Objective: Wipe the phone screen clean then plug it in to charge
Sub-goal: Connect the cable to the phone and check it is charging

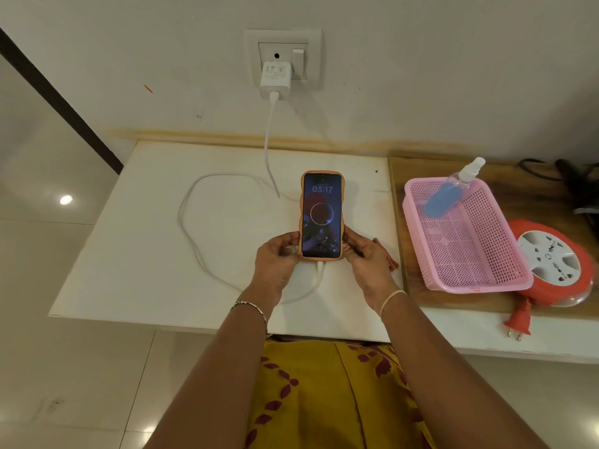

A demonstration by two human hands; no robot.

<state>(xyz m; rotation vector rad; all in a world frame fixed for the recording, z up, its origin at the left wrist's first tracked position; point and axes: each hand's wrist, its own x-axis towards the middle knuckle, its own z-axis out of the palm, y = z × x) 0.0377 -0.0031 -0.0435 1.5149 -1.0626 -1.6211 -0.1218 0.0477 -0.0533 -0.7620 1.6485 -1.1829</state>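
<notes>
Two hands, one phone: left hand [275, 254] and right hand [364, 254] each grip pinched on the lower edges of the phone [322, 214], screen lit, mid-table [129, 254]. One white cable [194, 241] enters its bottom, loops toward 9 o'clock, up to one charger [275, 81] at 12. One pink basket [466, 234] with one spray bottle [449, 192] at 3.

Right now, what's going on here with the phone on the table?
A person holds the phone by its lower end, left hand and right hand each with a grip on one side. The screen is lit and shows 03:17. A white cable enters the phone's bottom edge and loops over the white table up to the charger in the wall socket. A spray bottle leans in the pink basket to the right.
</notes>
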